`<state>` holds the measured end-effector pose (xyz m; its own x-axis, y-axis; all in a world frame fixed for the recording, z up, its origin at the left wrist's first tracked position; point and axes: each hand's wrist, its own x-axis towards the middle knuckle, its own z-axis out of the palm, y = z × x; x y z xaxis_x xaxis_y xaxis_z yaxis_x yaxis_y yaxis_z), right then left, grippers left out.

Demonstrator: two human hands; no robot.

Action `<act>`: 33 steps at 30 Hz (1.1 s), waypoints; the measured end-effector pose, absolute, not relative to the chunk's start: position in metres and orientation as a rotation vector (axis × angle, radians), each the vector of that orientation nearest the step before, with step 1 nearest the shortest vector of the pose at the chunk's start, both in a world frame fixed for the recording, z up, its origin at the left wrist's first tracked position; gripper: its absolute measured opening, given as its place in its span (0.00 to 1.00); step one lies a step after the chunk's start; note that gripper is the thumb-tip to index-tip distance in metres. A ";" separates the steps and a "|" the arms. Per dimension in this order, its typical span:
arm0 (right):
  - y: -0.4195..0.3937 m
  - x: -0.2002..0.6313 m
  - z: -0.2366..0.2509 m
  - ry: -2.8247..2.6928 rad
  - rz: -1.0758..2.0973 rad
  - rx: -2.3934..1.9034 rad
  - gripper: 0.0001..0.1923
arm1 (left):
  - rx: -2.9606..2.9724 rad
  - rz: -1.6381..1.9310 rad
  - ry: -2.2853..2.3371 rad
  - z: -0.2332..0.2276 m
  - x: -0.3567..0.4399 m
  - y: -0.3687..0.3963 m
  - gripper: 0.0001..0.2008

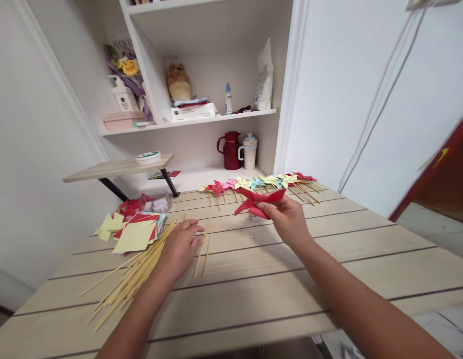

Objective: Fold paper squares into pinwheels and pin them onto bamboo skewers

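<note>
Right hand (287,219) pinches a red pinwheel (258,202); left hand (181,247) lies open on bamboo sticks (201,252).

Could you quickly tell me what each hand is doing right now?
Left hand: open, flat on the sticks.
Right hand: closed on a red pinwheel.

red paper pinwheel (259,202) held aloft, bamboo sticks (202,252) flat

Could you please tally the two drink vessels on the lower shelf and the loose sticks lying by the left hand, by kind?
Red jug: 1
White speckled mug: 1
Loose sticks beside the left hand: 2
Total: 4
</note>
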<state>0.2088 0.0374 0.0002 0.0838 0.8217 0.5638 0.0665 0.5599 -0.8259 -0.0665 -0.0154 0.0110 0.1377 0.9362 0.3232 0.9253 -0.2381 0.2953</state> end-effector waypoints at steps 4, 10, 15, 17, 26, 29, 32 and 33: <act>0.039 0.210 -0.002 -1.376 0.662 -0.822 0.11 | 2.406 0.450 1.987 -0.005 -0.071 -0.018 0.14; 0.038 0.209 -0.002 -1.380 0.632 -0.802 0.10 | 2.496 0.230 1.954 -0.014 -0.061 -0.022 0.16; 0.039 0.210 -0.004 -1.372 0.651 -0.810 0.11 | 2.557 0.070 2.005 -0.014 -0.057 -0.019 0.16; 0.039 0.210 -0.004 -1.370 0.660 -0.818 0.11 | 2.570 0.016 2.070 -0.012 -0.061 -0.019 0.15; 0.038 0.208 -0.002 -1.378 0.670 -0.800 0.10 | 2.564 0.156 2.180 -0.002 -0.056 -0.023 0.17; 0.039 0.209 -0.003 -1.387 0.669 -0.810 0.10 | 2.418 0.144 2.197 0.001 -0.045 -0.024 0.21; 0.040 0.209 -0.003 -1.394 0.673 -0.811 0.10 | 2.368 0.115 2.191 0.003 -0.036 -0.024 0.20; 0.040 0.209 -0.003 -1.398 0.673 -0.807 0.10 | 2.369 0.106 2.181 0.003 -0.033 -0.023 0.18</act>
